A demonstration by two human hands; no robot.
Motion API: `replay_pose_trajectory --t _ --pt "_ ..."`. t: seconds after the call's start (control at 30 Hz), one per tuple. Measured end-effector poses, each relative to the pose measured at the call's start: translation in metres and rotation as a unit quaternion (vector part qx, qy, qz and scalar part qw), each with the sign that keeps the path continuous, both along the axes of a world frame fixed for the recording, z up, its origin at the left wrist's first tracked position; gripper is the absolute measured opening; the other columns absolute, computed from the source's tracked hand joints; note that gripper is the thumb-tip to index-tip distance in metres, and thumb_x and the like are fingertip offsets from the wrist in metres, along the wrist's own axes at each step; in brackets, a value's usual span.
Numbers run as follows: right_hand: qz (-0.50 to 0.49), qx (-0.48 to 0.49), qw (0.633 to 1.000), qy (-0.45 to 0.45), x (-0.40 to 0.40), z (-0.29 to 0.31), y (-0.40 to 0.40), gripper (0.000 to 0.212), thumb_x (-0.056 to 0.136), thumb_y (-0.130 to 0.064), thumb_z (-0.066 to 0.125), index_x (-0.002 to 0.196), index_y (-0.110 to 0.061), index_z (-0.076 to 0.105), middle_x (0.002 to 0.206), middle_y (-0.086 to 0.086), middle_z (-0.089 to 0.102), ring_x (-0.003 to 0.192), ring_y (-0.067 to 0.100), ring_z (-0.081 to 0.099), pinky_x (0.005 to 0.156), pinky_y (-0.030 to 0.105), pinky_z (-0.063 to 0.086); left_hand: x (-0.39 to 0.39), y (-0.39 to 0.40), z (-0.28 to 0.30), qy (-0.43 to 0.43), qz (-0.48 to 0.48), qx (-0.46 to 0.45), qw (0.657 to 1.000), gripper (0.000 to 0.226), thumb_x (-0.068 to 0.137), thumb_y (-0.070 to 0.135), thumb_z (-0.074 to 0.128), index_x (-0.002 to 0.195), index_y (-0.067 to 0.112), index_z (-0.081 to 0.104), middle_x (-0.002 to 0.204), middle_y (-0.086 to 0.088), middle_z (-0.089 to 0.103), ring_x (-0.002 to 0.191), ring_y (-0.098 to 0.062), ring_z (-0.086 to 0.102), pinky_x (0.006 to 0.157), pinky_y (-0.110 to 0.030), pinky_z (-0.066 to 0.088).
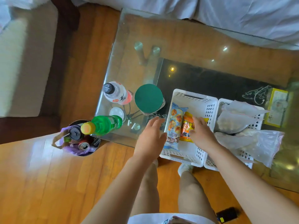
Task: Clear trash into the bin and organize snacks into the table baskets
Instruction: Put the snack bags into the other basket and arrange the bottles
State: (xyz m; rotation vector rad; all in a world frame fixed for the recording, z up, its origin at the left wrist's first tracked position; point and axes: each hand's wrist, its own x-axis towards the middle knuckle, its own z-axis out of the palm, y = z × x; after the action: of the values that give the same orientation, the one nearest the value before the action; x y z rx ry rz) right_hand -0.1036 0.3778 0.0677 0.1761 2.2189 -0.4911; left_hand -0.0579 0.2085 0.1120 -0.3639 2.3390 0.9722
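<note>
Two white perforated baskets stand side by side on the glass table's near edge. The left basket (191,97) holds a pale blue snack packet (175,120) and an orange snack packet (186,128). My right hand (202,131) lies flat on the orange packet inside that basket, fingers spread. Just left of the basket, my left hand (152,136) hovers open and holds nothing. The right basket (255,125) is filled with clear plastic bags (252,139). A bin (80,139) on the floor holds cans, a cup and a purple bag.
On the glass table (194,42) stand a green bottle (105,124), a white and pink bottle (117,92) and a green-lidded canister (148,97). A yellow box (276,107) sits at the far right. A small black object (226,214) lies on the wooden floor.
</note>
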Motion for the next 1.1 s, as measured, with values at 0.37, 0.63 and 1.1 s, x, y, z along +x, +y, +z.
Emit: replay_pose_trajectory --t 0.37,0.63,1.1 --pt "0.108 -0.127 0.976 0.141 -0.067 0.051 -0.098 0.052 0.093 -0.018 0.047 0.142 -0.016 0.032 0.146 0.007 0.032 0.131 0.025 0.037 0.104 0.040 0.034 0.010 -0.114 0.073 0.237 0.213 -0.156 0.935 0.039 0.081 0.000 0.062 0.118 0.014 0.059 0.128 -0.001 0.054 0.118 -0.019 0.053 0.095 -0.046 0.049" --pt "0.199 -0.011 0.975 0.095 -0.066 0.037 -0.132 0.079 0.085 -0.036 0.059 0.147 -0.019 0.013 0.150 0.011 0.020 0.135 0.033 0.027 0.102 0.048 0.037 0.023 -0.134 0.040 0.051 0.248 -0.104 0.962 0.048 0.082 -0.002 0.057 0.126 0.016 0.053 0.142 -0.006 0.044 0.131 -0.022 0.039 0.100 -0.031 0.039" --pt "0.029 0.111 0.985 0.125 -0.040 0.016 -0.172 0.098 0.067 -0.037 0.078 0.142 -0.033 0.016 0.143 0.013 0.019 0.120 0.039 0.038 0.086 0.044 0.043 0.014 -0.194 0.035 0.016 0.057 0.029 0.998 0.045 0.075 0.020 0.071 0.119 0.026 0.061 0.123 0.005 0.059 0.109 -0.018 0.057 0.080 -0.013 0.033"
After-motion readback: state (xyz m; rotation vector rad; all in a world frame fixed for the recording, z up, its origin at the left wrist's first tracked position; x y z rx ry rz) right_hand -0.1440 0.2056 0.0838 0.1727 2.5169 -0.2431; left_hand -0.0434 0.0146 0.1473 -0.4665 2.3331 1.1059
